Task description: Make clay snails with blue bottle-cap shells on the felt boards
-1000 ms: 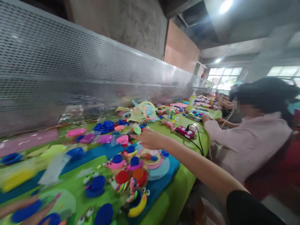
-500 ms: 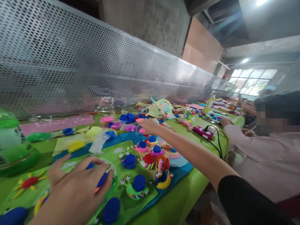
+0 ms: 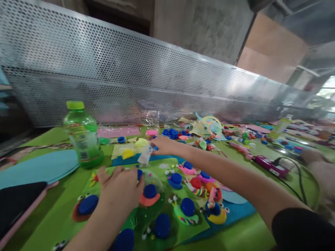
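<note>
My right hand [image 3: 163, 145] reaches out over the green table and pinches a small clear plastic bag [image 3: 144, 157] near yellow [image 3: 128, 153] and blue foam pieces. My left hand [image 3: 120, 186] lies palm down, fingers spread, on a green felt sheet [image 3: 131, 223] beside a snail craft with a blue shell on an orange body [image 3: 149, 195]. More felt snails [image 3: 183, 209] with blue shells lie around both hands.
A green drink bottle [image 3: 83, 136] stands at the left by a light blue felt sheet [image 3: 39, 169]. A perforated metal screen [image 3: 131, 76] runs along the far edge. A magenta device [image 3: 270, 166] with a black cable and another person's hand [image 3: 311, 157] are at the right.
The view has swung left, bringing the bottle into sight. My right hand drew back left and took hold of the clear bag. My left hand slid right onto the green sheet.
</note>
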Available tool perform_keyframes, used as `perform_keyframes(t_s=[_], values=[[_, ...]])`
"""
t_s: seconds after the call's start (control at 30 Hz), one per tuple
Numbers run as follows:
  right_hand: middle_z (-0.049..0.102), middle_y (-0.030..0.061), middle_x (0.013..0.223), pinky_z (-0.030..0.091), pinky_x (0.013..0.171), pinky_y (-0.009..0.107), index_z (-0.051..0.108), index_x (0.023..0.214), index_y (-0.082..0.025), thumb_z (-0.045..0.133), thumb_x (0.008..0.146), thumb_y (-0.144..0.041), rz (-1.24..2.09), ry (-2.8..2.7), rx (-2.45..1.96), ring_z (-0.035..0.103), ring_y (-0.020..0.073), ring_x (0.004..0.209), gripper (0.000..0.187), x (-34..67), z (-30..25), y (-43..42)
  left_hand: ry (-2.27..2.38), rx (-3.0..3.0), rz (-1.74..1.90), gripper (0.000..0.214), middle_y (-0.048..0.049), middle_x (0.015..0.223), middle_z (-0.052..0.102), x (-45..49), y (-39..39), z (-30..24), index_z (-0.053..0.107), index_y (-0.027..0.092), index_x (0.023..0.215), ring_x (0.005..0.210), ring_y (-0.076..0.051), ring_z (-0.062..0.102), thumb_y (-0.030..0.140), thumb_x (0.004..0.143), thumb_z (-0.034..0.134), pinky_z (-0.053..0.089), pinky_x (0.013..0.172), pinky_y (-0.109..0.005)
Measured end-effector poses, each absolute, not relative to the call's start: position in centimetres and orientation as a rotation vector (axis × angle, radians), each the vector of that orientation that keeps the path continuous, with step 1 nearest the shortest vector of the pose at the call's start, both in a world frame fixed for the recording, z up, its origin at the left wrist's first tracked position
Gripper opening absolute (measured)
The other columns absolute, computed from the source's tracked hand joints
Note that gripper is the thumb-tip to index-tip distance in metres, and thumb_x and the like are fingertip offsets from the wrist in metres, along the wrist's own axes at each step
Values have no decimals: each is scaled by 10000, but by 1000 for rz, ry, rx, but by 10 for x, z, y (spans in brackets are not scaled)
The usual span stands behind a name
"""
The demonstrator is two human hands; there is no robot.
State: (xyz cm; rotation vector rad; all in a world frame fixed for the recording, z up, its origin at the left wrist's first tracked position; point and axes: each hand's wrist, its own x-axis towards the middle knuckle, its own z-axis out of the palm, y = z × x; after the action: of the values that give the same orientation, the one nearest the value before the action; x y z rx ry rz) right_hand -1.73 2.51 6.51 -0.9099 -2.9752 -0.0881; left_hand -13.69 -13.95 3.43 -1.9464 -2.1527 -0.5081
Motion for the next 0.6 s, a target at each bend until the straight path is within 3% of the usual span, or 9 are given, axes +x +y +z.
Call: perform_keyframes(t_s=[0.1, 0.17, 0.3, 0.4, 0.5, 0.6], values=[[591, 51, 959, 482, 773, 368, 571, 970, -117, 559, 855, -306, -22, -2906, -943, 577, 169, 874, 222, -27, 63, 26, -2180, -1883, -438, 227, -131, 709, 617, -135, -139, 36, 604, 102, 825, 859, -325, 555, 280, 804, 465, 183, 957, -588], [598, 39, 903, 485, 746, 334, 570, 936, -109, 583, 836, -244, 45, -2845, -924, 581, 153, 828, 169, -26, 67, 18, -2216, -1855, -475, 350, -163, 869, 619, -134, -138, 38, 557, 59, 1032, 923, -335, 540, 317, 799, 520, 198, 963, -574], [607, 35, 802, 461, 662, 226, 552, 920, -97, 598, 801, -168, 208, -2703, -829, 574, 112, 725, 146, -12, 83, -22, -2303, -1858, -665, 729, -211, 1074, 559, -131, -139, 41, 228, 24, 1325, 1012, -367, 507, 424, 801, 539, 241, 934, -596], [601, 28, 814, 453, 645, 216, 519, 1037, -117, 594, 791, -202, 291, -2638, -752, 570, 115, 730, 271, 3, 93, -57, -2295, -2046, -852, 684, -134, 947, 617, -127, -141, 45, 74, 49, 1350, 934, -285, 567, 309, 849, 460, 339, 900, -538], [592, 38, 861, 456, 668, 255, 437, 1198, -154, 592, 773, -224, 313, -2565, -656, 569, 152, 782, 457, 20, 96, -79, -2184, -2240, -1055, 579, -87, 928, 608, -124, -144, 46, 51, 137, 1352, 774, -193, 589, 215, 870, 362, 468, 741, -373], [592, 36, 864, 462, 693, 265, 488, 1128, -175, 579, 791, -253, 335, -2503, -649, 567, 152, 785, 357, 37, 97, -89, -2058, -2341, -1245, 548, -78, 992, 582, -120, -149, 44, 74, 228, 1351, 692, -154, 572, 226, 874, 344, 476, 585, -270]])
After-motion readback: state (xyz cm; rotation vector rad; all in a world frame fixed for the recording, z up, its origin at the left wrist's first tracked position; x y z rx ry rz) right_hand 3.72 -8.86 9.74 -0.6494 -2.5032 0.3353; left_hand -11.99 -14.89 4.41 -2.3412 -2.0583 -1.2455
